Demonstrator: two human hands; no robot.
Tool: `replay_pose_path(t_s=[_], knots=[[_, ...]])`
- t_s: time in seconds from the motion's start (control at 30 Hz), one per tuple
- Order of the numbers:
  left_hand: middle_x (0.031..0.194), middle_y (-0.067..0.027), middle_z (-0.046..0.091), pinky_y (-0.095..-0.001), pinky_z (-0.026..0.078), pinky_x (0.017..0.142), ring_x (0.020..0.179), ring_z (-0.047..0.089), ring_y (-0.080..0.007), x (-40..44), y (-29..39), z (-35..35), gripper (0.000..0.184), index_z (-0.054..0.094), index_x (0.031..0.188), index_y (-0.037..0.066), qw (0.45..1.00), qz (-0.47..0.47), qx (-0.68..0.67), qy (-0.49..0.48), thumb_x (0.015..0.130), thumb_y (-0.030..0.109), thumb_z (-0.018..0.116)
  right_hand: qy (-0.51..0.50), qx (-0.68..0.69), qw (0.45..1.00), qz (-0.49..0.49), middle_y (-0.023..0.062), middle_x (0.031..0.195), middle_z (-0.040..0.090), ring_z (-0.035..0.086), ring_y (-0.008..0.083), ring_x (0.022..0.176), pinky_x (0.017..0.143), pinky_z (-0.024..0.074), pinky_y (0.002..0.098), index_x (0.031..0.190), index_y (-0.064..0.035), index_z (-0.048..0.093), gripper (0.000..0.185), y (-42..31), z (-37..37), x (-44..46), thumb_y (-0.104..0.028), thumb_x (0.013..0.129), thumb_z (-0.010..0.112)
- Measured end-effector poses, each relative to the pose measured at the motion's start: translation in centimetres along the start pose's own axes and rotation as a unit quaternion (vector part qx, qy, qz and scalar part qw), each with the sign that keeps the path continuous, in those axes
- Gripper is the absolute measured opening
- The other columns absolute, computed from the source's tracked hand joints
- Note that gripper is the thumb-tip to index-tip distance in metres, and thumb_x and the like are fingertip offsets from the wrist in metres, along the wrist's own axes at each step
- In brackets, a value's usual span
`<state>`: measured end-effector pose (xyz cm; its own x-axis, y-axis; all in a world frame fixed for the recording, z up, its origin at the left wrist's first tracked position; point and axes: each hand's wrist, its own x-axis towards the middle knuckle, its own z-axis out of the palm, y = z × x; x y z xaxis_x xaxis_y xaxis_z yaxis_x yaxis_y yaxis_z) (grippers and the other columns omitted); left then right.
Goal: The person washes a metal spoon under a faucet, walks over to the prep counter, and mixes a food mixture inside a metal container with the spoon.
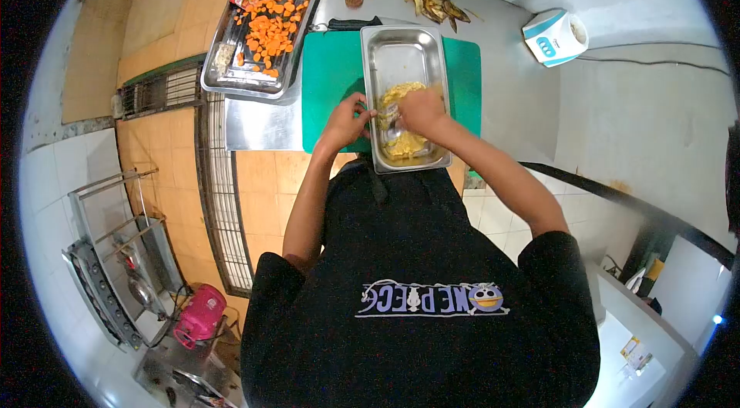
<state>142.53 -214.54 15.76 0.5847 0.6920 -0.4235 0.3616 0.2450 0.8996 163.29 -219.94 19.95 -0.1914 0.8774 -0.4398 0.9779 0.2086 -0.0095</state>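
Note:
A deep rectangular steel food pan rests lengthwise on a green cutting board, its near end reaching the counter's front edge. Soft yellow mash lies in the near half of the pan. At the pan's left rim, my left hand has its fingers curled and pinching the edge. Inside the pan, over the mash, my right hand is closed in a fist. Something shiny shows below that fist, but its kind is hidden by the fingers and mash.
A metal tray of sliced carrots stands at the left. Behind the board lie a black-handled knife, a round brown piece and dark banana peels. A white-and-blue appliance with a cable stands at the right.

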Motion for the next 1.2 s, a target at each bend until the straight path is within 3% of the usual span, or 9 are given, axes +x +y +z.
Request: replay_pose_path(t_s=[0.07,0.23,0.33,0.37,0.6,0.97,1.07,1.13,1.2], knots=[[0.089,-0.018,0.068,-0.0382,0.053,0.059,0.059,0.069,-0.0254,-0.3,0.0,0.4,0.033,0.055,0.118,0.001,1.0,-0.001,-0.019,0.004,0.094,0.022,0.066,0.186,-0.005,0.982,-0.014,0.0122,0.074,0.072,0.072,0.0282,0.071,0.061,0.0565,0.0434,0.073,-0.0098,0.075,0.015,1.6,-1.3,0.2,-0.018,0.078,0.064],[0.09,-0.017,0.067,-0.0364,0.053,0.057,0.057,0.069,-0.0245,1.1,1.7,0.1,0.03,0.057,0.114,0.001,0.991,0.035,0.106,0.067,0.093,0.021,0.066,0.037,0.034,0.998,-0.029,0.0162,0.07,0.07,0.071,0.032,0.067,0.06,0.0563,0.0462,0.071,-0.0074,0.074,0.022,-1.6,0.8,-1.8,-0.028,0.073,0.07],[0.089,-0.016,0.067,-0.0369,0.052,0.056,0.056,0.068,-0.0239,1.1,2.7,-0.6,0.028,0.057,0.112,0.001,0.996,0.0,0.086,0.017,0.093,0.021,0.066,0.092,0.06,0.994,0.023,0.015,0.069,0.069,0.07,0.0319,0.066,0.059,0.0556,0.0463,0.071,-0.0089,0.074,0.022,1.5,2.6,-0.7,-0.031,0.073,0.071],[0.089,-0.016,0.067,-0.0369,0.052,0.056,0.056,0.068,-0.0239,1.0,2.4,-0.6,0.028,0.057,0.112,0.001,0.996,-0.003,0.086,0.018,0.093,0.021,0.066,0.16,0.012,0.987,0.008,0.0111,0.065,0.066,0.068,0.0299,0.063,0.054,0.05,0.0442,0.069,-0.0096,0.074,0.039,2.2,0.5,-1.0,-0.048,0.073,0.074],[0.086,-0.0135,0.067,-0.0355,0.052,0.054,0.053,0.067,-0.0215,1.0,3.3,-1.0,0.029,0.056,0.11,0.002,0.998,-0.019,0.062,-0.01,0.093,0.022,0.067,0.028,0.024,0.999,0.022,0.0129,0.07,0.069,0.07,0.0293,0.067,0.057,0.0535,0.0432,0.071,-0.0075,0.074,0.039,-0.9,1.9,-2.4,-0.046,0.078,0.072],[0.084,-0.014,0.067,-0.0351,0.051,0.053,0.055,0.068,-0.0215,1.3,2.2,-0.6,0.03,0.056,0.113,0.002,0.999,-0.027,0.04,-0.006,0.093,0.023,0.066,0.008,-0.016,1.0,0.002,0.0112,0.065,0.068,0.071,0.0291,0.067,0.062,0.0543,0.0453,0.07,-0.0117,0.075,0.022,1.5,1.4,-3.5,-0.028,0.081,0.065],[0.085,-0.0145,0.068,-0.0352,0.05,0.053,0.056,0.068,-0.0215,1.0,1.7,-0.5,0.029,0.056,0.112,0.002,0.998,0.027,0.058,0.017,0.093,0.023,0.066,0.105,-0.008,0.993,0.063,0.0101,0.064,0.068,0.071,0.0286,0.065,0.059,0.0539,0.0449,0.07,-0.0128,0.075,0.021,2.9,0.2,-2.5,-0.03,0.079,0.067],[0.085,-0.0143,0.068,-0.0348,0.05,0.052,0.056,0.068,-0.0221,1.4,2.2,-0.8,0.029,0.056,0.112,0.003,0.997,0.003,0.083,0.004,0.093,0.023,0.067,0.12,0.015,0.992,-0.028,0.0111,0.065,0.067,0.069,0.0312,0.064,0.055,0.0528,0.0444,0.07,-0.0091,0.074,0.047,2.6,0.7,-2.5,-0.054,0.081,0.067],[0.085,-0.0143,0.068,-0.0346,0.051,0.052,0.056,0.069,-0.0222,1.1,2.9,-0.9,0.03,0.056,0.113,0.003,0.996,0.0,0.092,0.001,0.093,0.023,0.067,0.096,0.011,0.993,-0.063,0.011,0.065,0.067,0.069,0.0316,0.063,0.055,0.0527,0.0445,0.069,-0.0093,0.074,0.048,1.3,1.1,-3.3,-0.055,0.082,0.067]])
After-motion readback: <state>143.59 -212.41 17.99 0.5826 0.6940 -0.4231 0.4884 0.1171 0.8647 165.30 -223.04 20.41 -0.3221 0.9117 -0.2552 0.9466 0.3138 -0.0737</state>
